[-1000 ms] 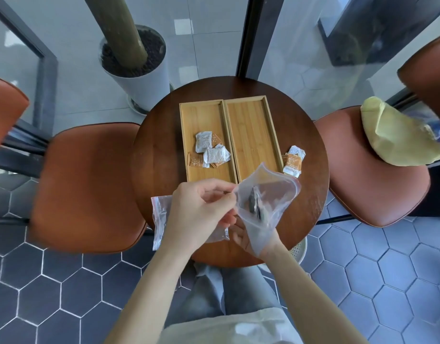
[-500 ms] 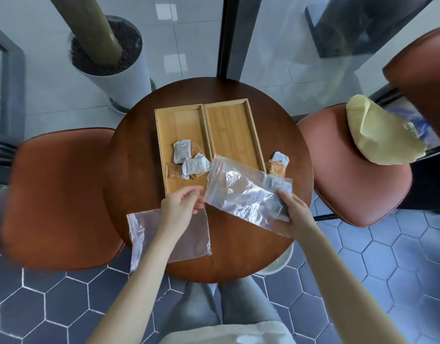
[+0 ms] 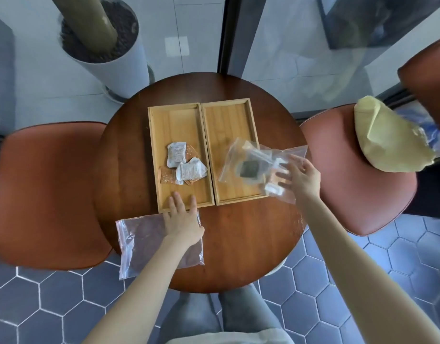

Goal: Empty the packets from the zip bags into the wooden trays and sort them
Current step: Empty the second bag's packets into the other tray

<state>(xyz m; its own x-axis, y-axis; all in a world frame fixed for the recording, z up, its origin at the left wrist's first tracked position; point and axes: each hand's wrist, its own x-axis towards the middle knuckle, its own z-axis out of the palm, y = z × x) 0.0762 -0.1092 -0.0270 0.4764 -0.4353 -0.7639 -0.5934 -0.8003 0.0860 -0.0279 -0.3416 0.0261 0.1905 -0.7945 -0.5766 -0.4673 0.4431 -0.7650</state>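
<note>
Two wooden trays lie side by side on a round table [image 3: 239, 244]. The left tray [image 3: 174, 125] holds a small pile of white and orange packets [image 3: 186, 167]. A clear zip bag [image 3: 239, 152] with a dark packet [image 3: 248, 168] inside lies across the right tray [image 3: 226, 120] and over loose packets [image 3: 273, 187] beside it. My right hand [image 3: 301, 177] rests on that bag's right end, fingers spread. My left hand [image 3: 183, 219] lies flat on an empty zip bag [image 3: 144, 242] at the table's near left edge, with its fingertips on the left tray's near rim.
Brown padded chairs stand at left [image 3: 47, 194] and right [image 3: 350, 182]; the right one carries a yellow bag [image 3: 388, 137]. A white planter [image 3: 102, 45] and a glass wall are behind the table. My knees are under the near edge.
My right hand carried the zip bag from in front of me to the right and laid it over the right tray. My left hand let go of it and dropped onto the empty bag.
</note>
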